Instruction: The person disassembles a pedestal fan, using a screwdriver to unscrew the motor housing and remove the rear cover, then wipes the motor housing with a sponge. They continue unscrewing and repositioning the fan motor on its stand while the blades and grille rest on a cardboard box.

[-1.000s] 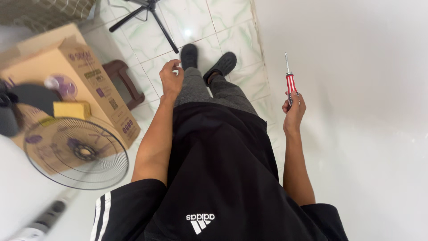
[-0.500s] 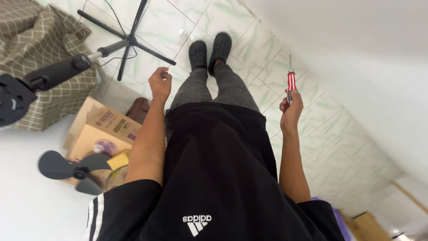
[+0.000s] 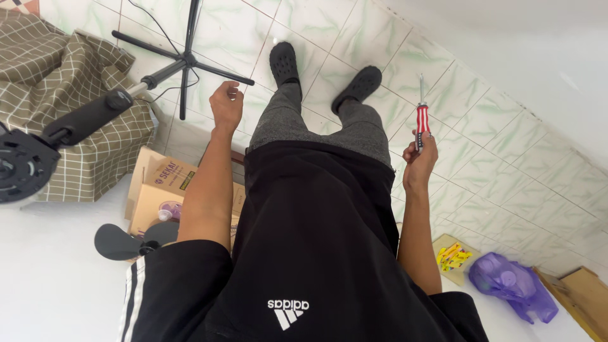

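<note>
The screwdriver (image 3: pixel 422 121), red-handled, stands upright at right of centre in the right hand (image 3: pixel 419 163), fingers wrapped round it. The left hand (image 3: pixel 226 104) is loosely curled, seemingly empty. The fan blade (image 3: pixel 136 239), lower left, lies detached, so reassembly looks unfinished.

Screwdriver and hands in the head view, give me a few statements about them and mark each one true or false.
1. The right hand holds a red-and-white-handled screwdriver upright. True.
2. The left hand grips a hammer. False: its fingers are curled, and no tool shows in it.
3. A purple plastic bag lies at the lower right. True.
4. The cardboard box lies right of the legs. False: it is to their left, beside the black fan blade.
</note>
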